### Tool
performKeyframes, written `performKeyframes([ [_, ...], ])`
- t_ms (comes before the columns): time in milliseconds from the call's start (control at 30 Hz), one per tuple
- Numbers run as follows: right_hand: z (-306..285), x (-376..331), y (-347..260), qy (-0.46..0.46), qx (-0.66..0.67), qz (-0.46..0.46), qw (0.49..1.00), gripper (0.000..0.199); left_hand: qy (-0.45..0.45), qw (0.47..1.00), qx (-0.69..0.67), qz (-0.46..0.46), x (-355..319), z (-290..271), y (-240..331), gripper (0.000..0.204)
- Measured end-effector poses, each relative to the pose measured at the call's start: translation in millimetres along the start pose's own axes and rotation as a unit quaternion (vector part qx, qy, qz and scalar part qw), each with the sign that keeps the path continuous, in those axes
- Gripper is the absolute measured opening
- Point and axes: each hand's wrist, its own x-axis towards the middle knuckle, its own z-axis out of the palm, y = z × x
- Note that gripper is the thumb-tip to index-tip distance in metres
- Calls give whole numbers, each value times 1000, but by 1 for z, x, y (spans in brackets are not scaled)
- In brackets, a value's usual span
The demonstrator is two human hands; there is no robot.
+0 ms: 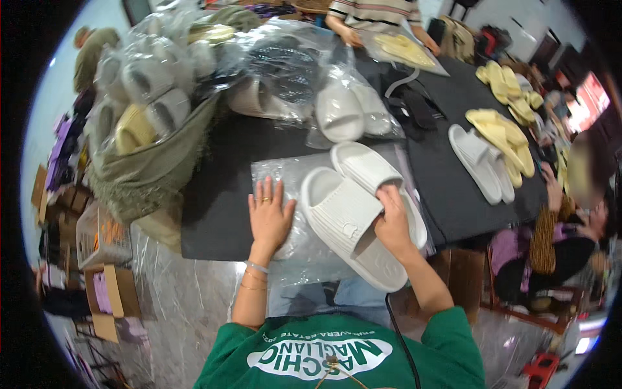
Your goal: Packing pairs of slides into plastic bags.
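My left hand (pixel 269 220) lies flat with its fingers spread on a clear plastic bag (pixel 291 253) at the table's near edge. A pair of white slide slippers is over the right part of that bag. My right hand (pixel 392 223) is closed on the pair, its fingers at the strap edge of the nearer slipper (pixel 343 211). The farther slipper (pixel 367 165) sits beside and partly behind it. My fingertips are partly hidden between the two slippers.
On the dark table (pixel 220 168), bagged white slippers (pixel 343 110) stand beyond my hands. A cloth-lined heap of bagged slippers (pixel 152 78) is at the left. Loose white slippers (pixel 483 162) and yellow slippers (pixel 502 139) lie right. A person opposite handles bagged yellow slippers (pixel 405 50).
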Motion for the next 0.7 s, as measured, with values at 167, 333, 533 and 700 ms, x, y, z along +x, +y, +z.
performKeyframes([
  [167, -68, 5, -32, 71, -44, -33, 996, 47, -10, 1000, 24, -12, -6, 1, -8, 58],
  [333, -137, 13, 71, 107, -152, 85, 979, 45, -24, 999, 36, 1, -3, 5, -2, 58],
  [533, -190, -1, 218, 0, -235, 209, 949, 32, -21, 999, 27, 3, 1, 4, 6, 57],
  [700, -174, -1, 211, 72, -284, 203, 934, 27, -14, 1000, 25, -8, -4, 2, -4, 57],
])
